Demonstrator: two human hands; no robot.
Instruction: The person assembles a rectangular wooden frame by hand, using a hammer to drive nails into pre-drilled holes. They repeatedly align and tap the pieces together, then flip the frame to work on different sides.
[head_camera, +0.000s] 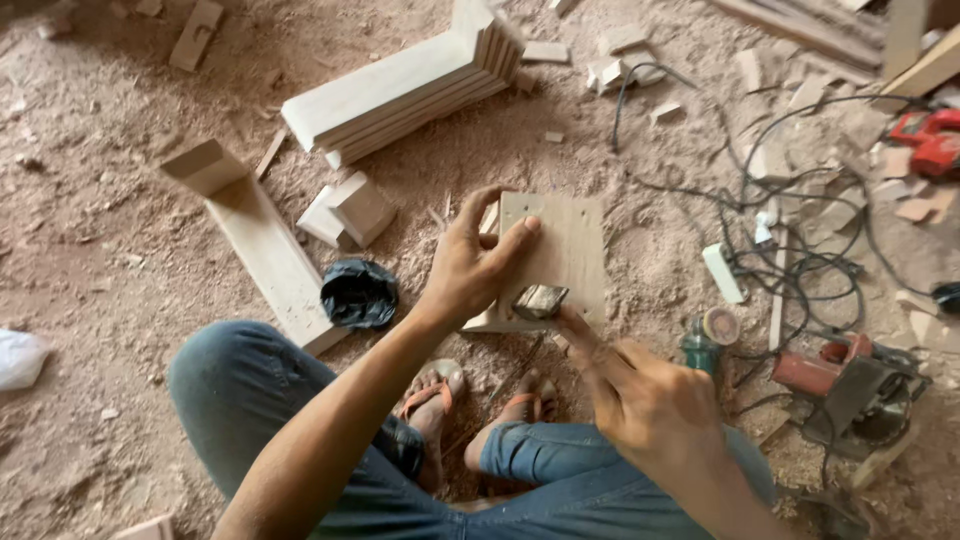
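The left hand (470, 265) grips a flat, rectangular wooden board (560, 250) along its left edge, thumb laid across the face and fingers curled behind. The board is pale, smooth-sawn, and marked with a few small dark holes; it stands tilted on the sawdust-covered floor (100, 280) just ahead of the person's sandalled feet. The right hand (650, 400) is clenched around a small dark metal fitting (540, 300), pinching it with extended fingers (580, 330) against the board's lower edge. The fitting has a dull, slightly reflective surface and a blocky shape.

Surrounding items:
- A stack of moulded wooden strips (400, 90), mitre-cut and angled, lies well beyond the board.
- A long flat plank (265, 245) with an upright block at its far end lies to the left.
- A crumpled black plastic bag (358, 293) rests beside the plank.
- Small wedge-shaped offcuts (350, 210) sit near the bag.
- A red-bodied circular saw (850, 385) rests at the right, among tangled black cables (800, 260).
- Loose chips and fine, reddish sawdust cover the floor.
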